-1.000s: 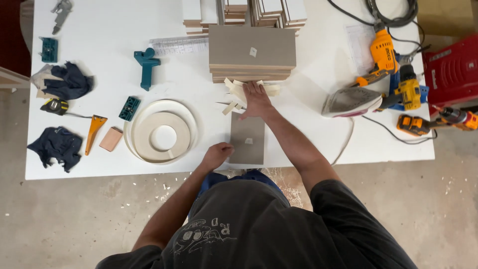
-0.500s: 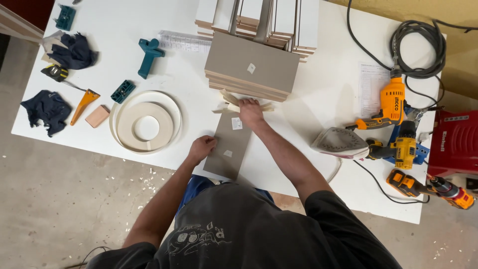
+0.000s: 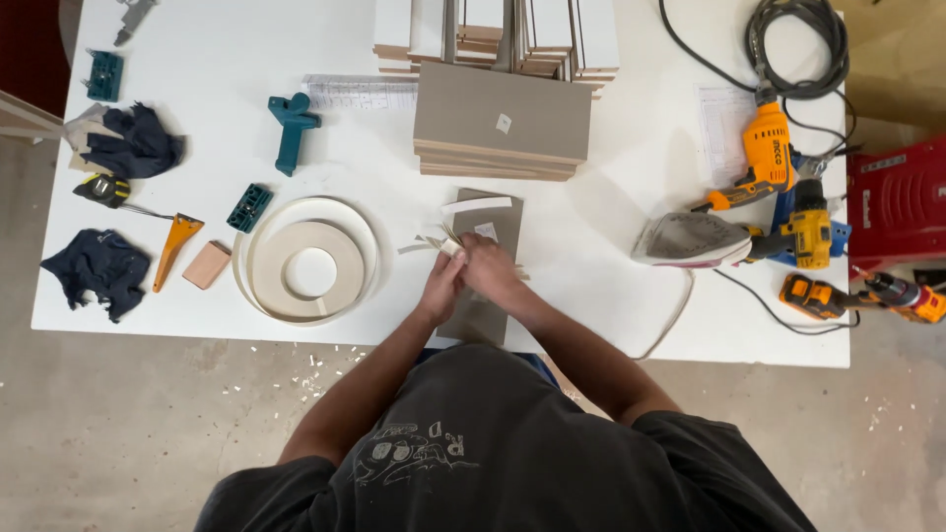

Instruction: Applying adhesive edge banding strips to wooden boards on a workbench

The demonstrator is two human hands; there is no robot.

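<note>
Fingers of left hand [image 3: 440, 286] and right hand [image 3: 490, 271] pinched together on pale trim scraps [image 3: 439, 242], above grey panel [image 3: 485, 264]. Panel flat, near table [image 3: 611, 286] front edge, below stacked boards [image 3: 503, 123]; tape coil [image 3: 309, 258] alongside.

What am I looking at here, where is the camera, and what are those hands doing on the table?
No machine here: a person works with two bare hands, seen from above, looking down over the person's dark shirt. The white table holds a stack of grey boards, a coil of pale edge banding, a clothes iron, an orange drill, a yellow drill, a tape measure and dark rags. The left hand and right hand meet over one grey panel lying flat, pinching a small pale strip at its edge. Thin offcuts lie beside them.
</note>
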